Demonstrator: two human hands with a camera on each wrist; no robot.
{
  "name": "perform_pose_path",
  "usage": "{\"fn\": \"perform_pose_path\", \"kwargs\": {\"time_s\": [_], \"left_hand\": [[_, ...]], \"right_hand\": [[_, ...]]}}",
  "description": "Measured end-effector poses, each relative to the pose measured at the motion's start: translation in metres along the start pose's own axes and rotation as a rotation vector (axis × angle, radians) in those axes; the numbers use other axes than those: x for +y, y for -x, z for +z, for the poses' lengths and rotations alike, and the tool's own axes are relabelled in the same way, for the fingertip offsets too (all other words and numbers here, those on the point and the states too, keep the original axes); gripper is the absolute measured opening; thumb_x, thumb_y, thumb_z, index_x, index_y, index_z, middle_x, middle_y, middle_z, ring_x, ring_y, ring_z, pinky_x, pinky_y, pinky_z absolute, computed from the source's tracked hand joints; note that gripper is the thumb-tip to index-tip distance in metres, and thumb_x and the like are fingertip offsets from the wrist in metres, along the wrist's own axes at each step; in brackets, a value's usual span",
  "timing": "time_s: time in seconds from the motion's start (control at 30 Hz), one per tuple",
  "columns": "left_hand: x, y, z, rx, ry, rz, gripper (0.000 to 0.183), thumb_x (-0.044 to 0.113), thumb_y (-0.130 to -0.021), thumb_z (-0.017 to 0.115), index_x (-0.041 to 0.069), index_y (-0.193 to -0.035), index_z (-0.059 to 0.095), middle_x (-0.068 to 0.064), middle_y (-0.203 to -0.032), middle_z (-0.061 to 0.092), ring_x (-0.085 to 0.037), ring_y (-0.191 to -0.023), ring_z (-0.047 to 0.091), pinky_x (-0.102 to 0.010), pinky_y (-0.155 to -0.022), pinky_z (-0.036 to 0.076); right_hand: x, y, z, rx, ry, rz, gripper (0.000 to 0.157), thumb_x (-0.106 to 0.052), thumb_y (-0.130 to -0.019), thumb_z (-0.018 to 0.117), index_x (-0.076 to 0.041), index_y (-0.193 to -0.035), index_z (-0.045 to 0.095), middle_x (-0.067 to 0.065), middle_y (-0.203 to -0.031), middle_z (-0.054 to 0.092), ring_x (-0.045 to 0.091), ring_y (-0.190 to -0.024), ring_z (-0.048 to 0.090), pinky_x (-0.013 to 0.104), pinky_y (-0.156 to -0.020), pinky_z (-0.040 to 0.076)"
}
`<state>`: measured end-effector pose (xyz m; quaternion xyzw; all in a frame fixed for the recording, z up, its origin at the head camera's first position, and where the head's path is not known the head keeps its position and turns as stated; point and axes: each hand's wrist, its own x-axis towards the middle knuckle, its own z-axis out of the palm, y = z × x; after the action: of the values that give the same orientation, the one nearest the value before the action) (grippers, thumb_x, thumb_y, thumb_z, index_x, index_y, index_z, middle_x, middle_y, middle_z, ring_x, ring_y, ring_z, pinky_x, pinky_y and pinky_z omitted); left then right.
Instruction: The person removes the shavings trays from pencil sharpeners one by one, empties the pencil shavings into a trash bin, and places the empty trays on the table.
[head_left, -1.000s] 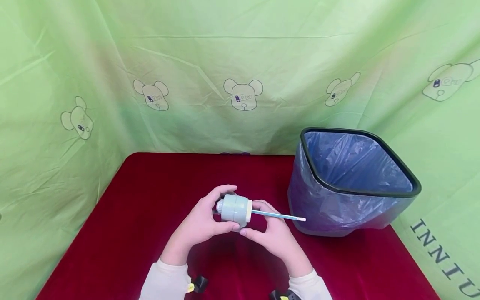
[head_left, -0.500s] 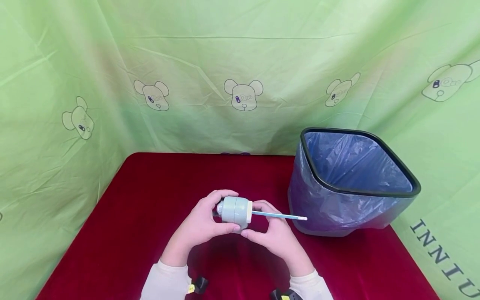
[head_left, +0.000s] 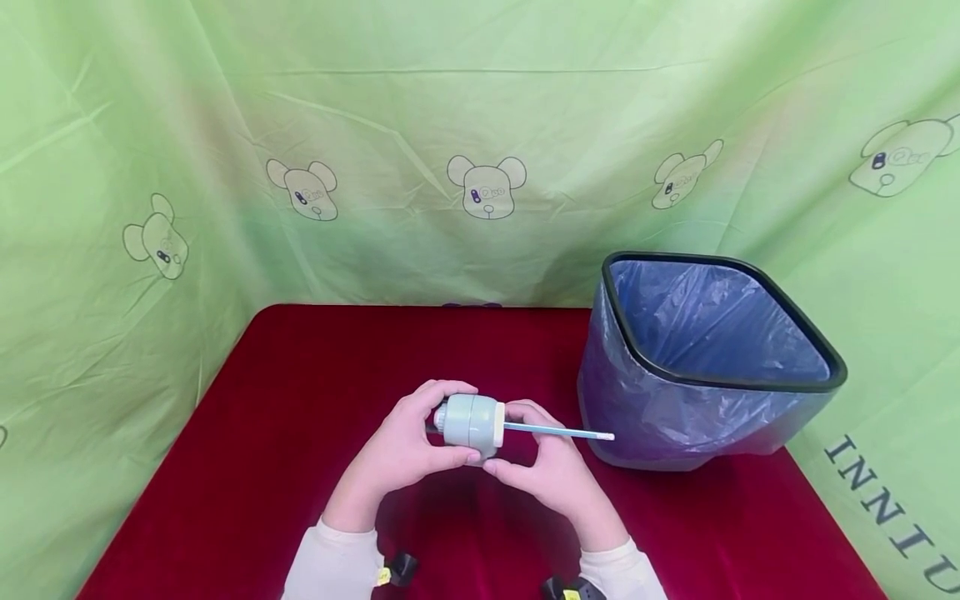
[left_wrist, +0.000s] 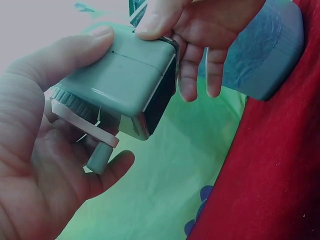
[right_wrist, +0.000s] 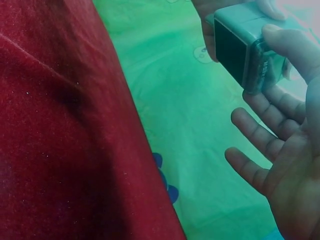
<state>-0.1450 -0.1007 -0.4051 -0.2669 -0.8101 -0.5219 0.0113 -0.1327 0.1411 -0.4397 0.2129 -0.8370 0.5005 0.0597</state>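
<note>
Held above the table between both hands is a pale green hand-crank pencil sharpener (head_left: 470, 421). A blue pencil (head_left: 568, 432) sticks out of its light front plate towards the right, its pale end free. My left hand (head_left: 401, 442) grips the sharpener's rear part, thumb on one face. In the left wrist view the crank handle (left_wrist: 100, 157) hangs beside that palm, not gripped. My right hand (head_left: 553, 467) pinches the front end with thumb and index finger. Its other fingers (right_wrist: 255, 131) are spread in the right wrist view. The pencil's tip is hidden inside the sharpener.
A black-rimmed bin (head_left: 697, 421) with a translucent bag liner stands at the right of the red-covered table (head_left: 247, 467). Green curtains (head_left: 390, 100) with bear-head prints hang behind and at both sides.
Since the earliest frame, the left fingers and the sharpener have dipped slightly. The hold of both hands looks the same, and the pencil is still in the sharpener.
</note>
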Motion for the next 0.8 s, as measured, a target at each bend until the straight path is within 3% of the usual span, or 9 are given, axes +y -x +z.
{"fn": "perform_pose_path", "kwargs": {"time_s": [0.2, 0.53, 0.8], "left_hand": [[-0.0004, 0.0006, -0.0007, 0.003, -0.001, 0.005, 0.068, 0.028, -0.075, 0.093, 0.024, -0.134, 0.061, 0.011, -0.120, 0.062, -0.014, -0.098, 0.063, -0.033, -0.084, 0.055], [-0.0013, 0.0032, -0.0003, 0.011, -0.010, 0.020, 0.066, 0.029, -0.077, 0.092, 0.032, -0.133, 0.059, 0.010, -0.120, 0.062, -0.014, -0.097, 0.062, -0.032, -0.083, 0.055], [-0.0019, 0.0055, -0.0026, 0.021, 0.011, 0.037, 0.066, 0.027, -0.077, 0.092, 0.030, -0.134, 0.060, 0.009, -0.120, 0.063, -0.014, -0.098, 0.063, -0.035, -0.082, 0.056]], "right_hand": [[0.0010, -0.0004, 0.0008, 0.004, 0.010, -0.002, 0.057, -0.033, -0.075, 0.092, -0.032, -0.124, 0.063, -0.017, -0.122, 0.062, 0.009, -0.116, 0.061, 0.048, -0.103, 0.050], [-0.0009, -0.0012, 0.0009, 0.002, 0.031, -0.038, 0.053, -0.035, -0.076, 0.092, -0.031, -0.121, 0.064, -0.017, -0.119, 0.064, 0.008, -0.111, 0.062, 0.042, -0.100, 0.051], [-0.0042, -0.0012, 0.0010, 0.003, 0.049, -0.060, 0.052, -0.036, -0.077, 0.091, -0.029, -0.121, 0.064, -0.015, -0.119, 0.064, 0.008, -0.110, 0.062, 0.042, -0.098, 0.052]]}}
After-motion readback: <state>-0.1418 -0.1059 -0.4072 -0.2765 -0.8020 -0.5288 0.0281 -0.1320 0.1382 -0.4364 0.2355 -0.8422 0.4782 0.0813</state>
